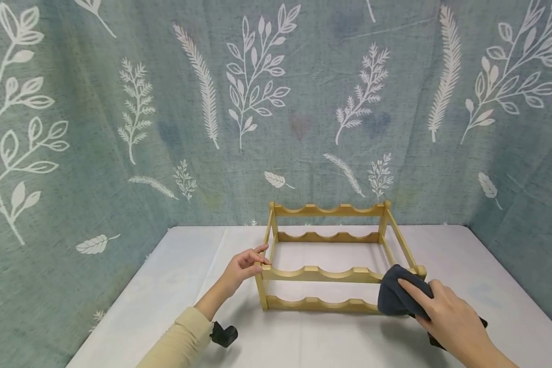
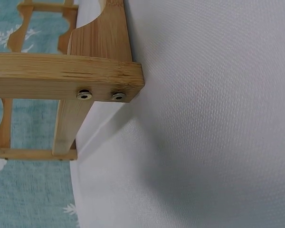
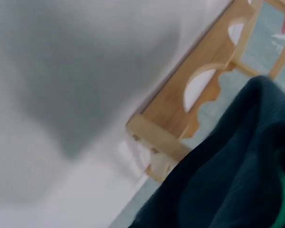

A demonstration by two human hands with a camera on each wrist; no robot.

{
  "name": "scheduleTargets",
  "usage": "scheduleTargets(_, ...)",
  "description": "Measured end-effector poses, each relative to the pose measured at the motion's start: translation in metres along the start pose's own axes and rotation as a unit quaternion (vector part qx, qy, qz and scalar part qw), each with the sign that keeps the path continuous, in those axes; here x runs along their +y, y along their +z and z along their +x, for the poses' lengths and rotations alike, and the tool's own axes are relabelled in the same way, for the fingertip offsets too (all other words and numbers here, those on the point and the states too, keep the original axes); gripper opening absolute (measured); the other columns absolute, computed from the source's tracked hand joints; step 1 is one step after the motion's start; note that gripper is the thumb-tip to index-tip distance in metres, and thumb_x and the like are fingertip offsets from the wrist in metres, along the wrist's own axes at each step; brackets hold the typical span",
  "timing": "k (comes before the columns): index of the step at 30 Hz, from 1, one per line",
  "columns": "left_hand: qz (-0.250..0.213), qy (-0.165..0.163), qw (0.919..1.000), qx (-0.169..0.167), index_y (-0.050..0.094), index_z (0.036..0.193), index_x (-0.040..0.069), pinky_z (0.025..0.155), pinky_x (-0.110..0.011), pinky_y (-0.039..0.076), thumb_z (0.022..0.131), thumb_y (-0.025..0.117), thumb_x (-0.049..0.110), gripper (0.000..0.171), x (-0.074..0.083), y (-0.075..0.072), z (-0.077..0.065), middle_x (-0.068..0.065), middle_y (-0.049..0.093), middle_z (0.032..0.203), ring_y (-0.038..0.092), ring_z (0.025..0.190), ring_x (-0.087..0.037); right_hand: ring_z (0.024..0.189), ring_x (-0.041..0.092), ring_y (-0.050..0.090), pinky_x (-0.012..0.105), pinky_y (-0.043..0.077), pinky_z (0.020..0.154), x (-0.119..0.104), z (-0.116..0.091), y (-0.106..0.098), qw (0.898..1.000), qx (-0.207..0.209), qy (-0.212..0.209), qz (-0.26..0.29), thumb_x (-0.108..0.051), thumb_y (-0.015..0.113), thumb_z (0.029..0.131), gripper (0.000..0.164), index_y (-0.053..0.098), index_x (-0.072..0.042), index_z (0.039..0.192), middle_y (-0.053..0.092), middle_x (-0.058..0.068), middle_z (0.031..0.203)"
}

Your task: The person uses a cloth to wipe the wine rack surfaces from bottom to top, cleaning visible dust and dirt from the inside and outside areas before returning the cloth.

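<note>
A light wooden rack [image 1: 319, 274] with scalloped rails stands on the white table. My left hand [image 1: 239, 270] holds its front left top corner, thumb and fingers about the post. Near the front right corner, my right hand [image 1: 455, 314] grips a folded dark blue cloth [image 1: 395, 294], which covers the right end of the front rails. In the left wrist view, a lower corner of the rack [image 2: 102, 40] shows two metal bolts; the hand itself is out of that view. The cloth [image 3: 228, 175] hides part of the rack's end in the right wrist view.
White fabric covers the table [image 1: 322, 342]. A grey-green curtain [image 1: 299, 112] with white leaf prints hangs behind and along both sides. A black wrist device [image 1: 224, 335] sits under the left forearm.
</note>
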State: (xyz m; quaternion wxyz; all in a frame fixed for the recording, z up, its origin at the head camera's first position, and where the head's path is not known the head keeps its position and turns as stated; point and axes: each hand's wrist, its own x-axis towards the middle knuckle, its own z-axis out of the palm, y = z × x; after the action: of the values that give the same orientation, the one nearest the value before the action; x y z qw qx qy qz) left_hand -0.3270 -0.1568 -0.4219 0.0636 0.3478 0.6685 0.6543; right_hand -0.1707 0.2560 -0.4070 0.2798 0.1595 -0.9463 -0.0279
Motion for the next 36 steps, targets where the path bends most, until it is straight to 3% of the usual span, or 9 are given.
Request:
scheduleTargets(4, 0.002, -0.005, 1.0000, 0.001, 0.062, 0.089, 0.024, 0.096, -0.019, 0.038, 0.089, 0.057, 0.007, 0.018, 0.002, -0.001, -0.001, 0.012, 0.067, 0.100, 0.033, 0.130, -0.004, 0.054, 0.008, 0.026, 0.019, 0.023, 0.043, 0.006, -0.006, -0.003, 1.000, -0.012, 0.005, 0.008, -0.024, 0.086, 0.054, 0.076, 0.055, -0.020, 0.124, 0.036, 0.002, 0.069)
scheduleTargets(10, 0.004, -0.016, 0.9999, -0.001, 0.063, 0.089, 0.024, 0.097, -0.020, 0.038, 0.089, 0.058, 0.007, 0.017, 0.001, 0.001, -0.001, 0.010, 0.067, 0.101, 0.028, 0.135, -0.016, 0.054, 0.011, 0.031, 0.022, 0.027, 0.042, 0.015, -0.019, -0.007, 0.993, -0.093, 0.067, 0.007, -0.025, 0.084, 0.058, 0.076, 0.052, -0.021, 0.127, 0.038, 0.003, 0.070)
scheduleTargets(14, 0.005, -0.012, 0.9999, 0.009, 0.063, 0.089, 0.023, 0.097, -0.019, 0.038, 0.088, 0.059, 0.009, 0.015, 0.001, 0.000, -0.003, 0.008, 0.067, 0.101, 0.029, 0.135, -0.014, 0.053, 0.011, 0.032, 0.023, 0.028, 0.042, 0.017, -0.024, -0.004, 0.986, -0.150, 0.077, 0.011, -0.025, 0.083, 0.060, 0.074, 0.052, -0.023, 0.127, 0.037, 0.002, 0.071)
scheduleTargets(17, 0.005, -0.009, 0.9999, 0.007, 0.063, 0.090, 0.024, 0.096, -0.019, 0.038, 0.088, 0.059, 0.012, 0.013, 0.001, 0.000, -0.003, 0.010, 0.067, 0.101, 0.031, 0.133, -0.011, 0.053, 0.010, 0.030, 0.022, 0.027, 0.042, 0.014, -0.024, -0.004, 0.986, -0.155, 0.068, 0.009, -0.027, 0.083, 0.060, 0.075, 0.051, -0.024, 0.128, 0.037, 0.001, 0.072)
scheduleTargets(22, 0.002, -0.003, 1.0000, 0.004, 0.063, 0.090, 0.023, 0.097, -0.020, 0.038, 0.089, 0.058, 0.011, 0.012, 0.000, -0.001, -0.003, 0.011, 0.067, 0.101, 0.032, 0.132, -0.008, 0.054, 0.007, 0.031, 0.020, 0.028, 0.044, 0.003, -0.007, -0.007, 0.999, -0.041, -0.020, 0.012, -0.026, 0.086, 0.053, 0.080, 0.053, -0.022, 0.125, 0.041, 0.000, 0.072)
scheduleTargets(26, 0.006, -0.005, 1.0000, 0.005, 0.062, 0.090, 0.024, 0.097, -0.019, 0.037, 0.089, 0.058, 0.010, 0.014, -0.001, -0.002, -0.005, 0.012, 0.067, 0.100, 0.032, 0.132, -0.007, 0.057, 0.007, 0.040, 0.020, 0.035, 0.046, -0.025, 0.017, -0.001, 0.991, 0.039, -0.119, 0.038, -0.026, 0.089, 0.047, 0.083, 0.056, -0.024, 0.123, 0.047, 0.001, 0.078)
scheduleTargets(31, 0.009, -0.009, 0.9999, 0.008, 0.062, 0.089, 0.024, 0.097, -0.020, 0.037, 0.089, 0.058, 0.010, 0.015, 0.001, -0.001, -0.005, 0.011, 0.067, 0.100, 0.030, 0.134, -0.012, 0.059, 0.011, 0.044, 0.022, 0.039, 0.048, -0.080, 0.056, 0.011, 0.978, 0.046, -0.197, 0.051, -0.029, 0.087, 0.055, 0.076, 0.055, -0.028, 0.124, 0.050, 0.003, 0.080)
scheduleTargets(36, 0.015, -0.011, 0.9998, 0.005, 0.062, 0.090, 0.023, 0.098, -0.022, 0.037, 0.089, 0.057, 0.010, 0.013, 0.003, 0.000, -0.003, 0.006, 0.068, 0.102, 0.031, 0.134, -0.014, 0.061, 0.015, 0.049, 0.023, 0.042, 0.049, -0.133, 0.089, 0.029, 0.963, 0.063, -0.261, -0.036, -0.028, 0.077, 0.073, 0.061, 0.050, -0.030, 0.128, 0.053, 0.006, 0.083)
